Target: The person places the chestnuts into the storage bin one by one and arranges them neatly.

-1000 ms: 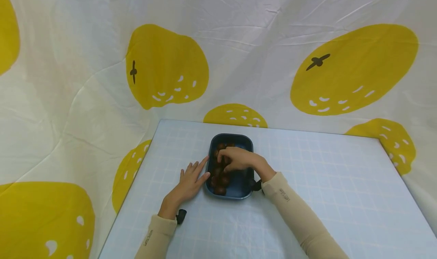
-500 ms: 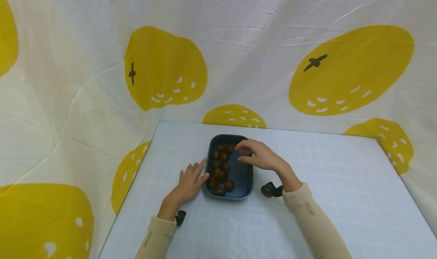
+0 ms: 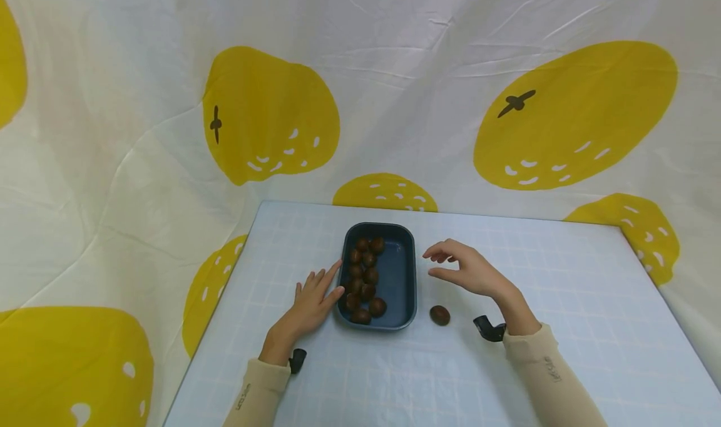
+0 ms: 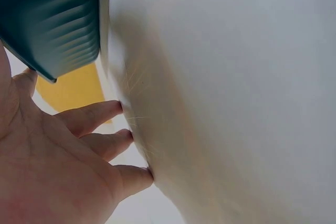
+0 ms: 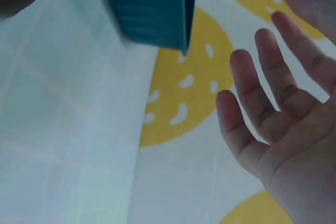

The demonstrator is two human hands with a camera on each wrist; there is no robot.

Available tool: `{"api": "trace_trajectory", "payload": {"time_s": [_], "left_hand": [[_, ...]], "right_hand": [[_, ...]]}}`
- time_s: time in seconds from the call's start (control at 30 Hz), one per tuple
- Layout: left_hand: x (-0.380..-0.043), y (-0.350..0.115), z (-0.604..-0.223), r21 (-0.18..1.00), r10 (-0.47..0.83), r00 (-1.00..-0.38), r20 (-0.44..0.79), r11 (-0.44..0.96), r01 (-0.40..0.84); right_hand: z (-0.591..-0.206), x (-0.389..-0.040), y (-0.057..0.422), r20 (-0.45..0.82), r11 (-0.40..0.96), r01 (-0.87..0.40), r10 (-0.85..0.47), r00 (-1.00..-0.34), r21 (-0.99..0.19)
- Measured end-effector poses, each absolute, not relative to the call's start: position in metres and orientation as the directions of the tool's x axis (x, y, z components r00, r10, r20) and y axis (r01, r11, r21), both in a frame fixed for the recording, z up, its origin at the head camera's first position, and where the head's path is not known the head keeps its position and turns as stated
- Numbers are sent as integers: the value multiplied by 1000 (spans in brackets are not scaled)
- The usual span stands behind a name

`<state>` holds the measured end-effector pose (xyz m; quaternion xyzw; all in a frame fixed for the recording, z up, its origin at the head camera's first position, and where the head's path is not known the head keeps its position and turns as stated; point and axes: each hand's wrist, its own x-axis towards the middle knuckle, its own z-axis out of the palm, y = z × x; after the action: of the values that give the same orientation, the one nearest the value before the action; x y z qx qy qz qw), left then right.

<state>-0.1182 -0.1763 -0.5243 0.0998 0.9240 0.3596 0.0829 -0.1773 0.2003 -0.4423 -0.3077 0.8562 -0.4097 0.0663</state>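
Observation:
Several round, glossy brown chestnuts (image 3: pixel 368 275) lie along the left side of a dark blue rectangular tray (image 3: pixel 401 319). One more chestnut (image 3: pixel 440 315) rests on the table just right of the tray. My left hand (image 3: pixel 308 305) has spread fingers; its index finger and thumb touch the tray's left rim, and in the left wrist view other fingertips (image 4: pixel 143 174) rest on the table. To the right of the tray my right hand (image 3: pixel 467 267) hovers, fingers loosely bent, with nothing in it. In the right wrist view its palm and fingers (image 5: pixel 262 106) show apart from the tray wall (image 5: pixel 152 14).
The table (image 3: pixel 524 270) has a pale blue cloth with a faint grid. Behind it and at the left hangs a white curtain (image 3: pixel 394 101) printed with big yellow fruit. A small black camera mount (image 3: pixel 490 330) sits at the right wrist.
My right hand has come out of the tray and moved right, over the table. The single chestnut on the table is now in full view. The left hand has stayed at the rim.

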Motion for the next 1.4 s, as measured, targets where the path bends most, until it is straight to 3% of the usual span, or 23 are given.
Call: {"api": "trace_trajectory", "payload": {"time_s": [0.23,0.57,1.4], "left_hand": [[-118,-176,-524,681,246,-966,-82,721,125],[-118,-176,-527,681,249,-965,-85,721,126],[-119,-177,-525,676,254,-964,-82,724,133]], "right_hand": [[-459,-174,224,29,463,-410,-634,-773,-786],[-490,-177,242,-53,423,-434,-763,-645,-796],[-512,-165,241,-99,536,-523,-754,-649,-662]]}}
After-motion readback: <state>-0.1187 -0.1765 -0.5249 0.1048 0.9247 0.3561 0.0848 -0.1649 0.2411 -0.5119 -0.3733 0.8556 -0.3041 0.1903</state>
